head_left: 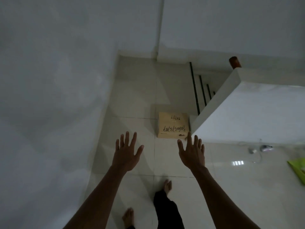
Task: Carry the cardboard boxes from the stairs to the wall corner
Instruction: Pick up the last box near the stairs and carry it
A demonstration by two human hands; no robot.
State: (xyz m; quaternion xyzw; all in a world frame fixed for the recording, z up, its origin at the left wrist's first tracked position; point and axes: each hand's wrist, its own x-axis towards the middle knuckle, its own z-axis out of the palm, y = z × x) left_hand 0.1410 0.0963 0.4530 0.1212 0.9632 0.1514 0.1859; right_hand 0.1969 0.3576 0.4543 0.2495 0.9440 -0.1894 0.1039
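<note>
Both hands are shown extended into the lower centre of the frame, the left hand (126, 152) and the right hand (192, 152) each with fingers spread wide and the grip empty, nothing being held. A single cardboard box (173, 125), marked with handwriting, is seen on the tiled floor (135, 128) at centre frame, just beside the foot of the stairs (202, 90) and the white stair wall (231, 113). The carry of this box is judged not yet begun; the wall corner (121, 54) at upper centre is seen bare, so delivery remains to be done.
</note>
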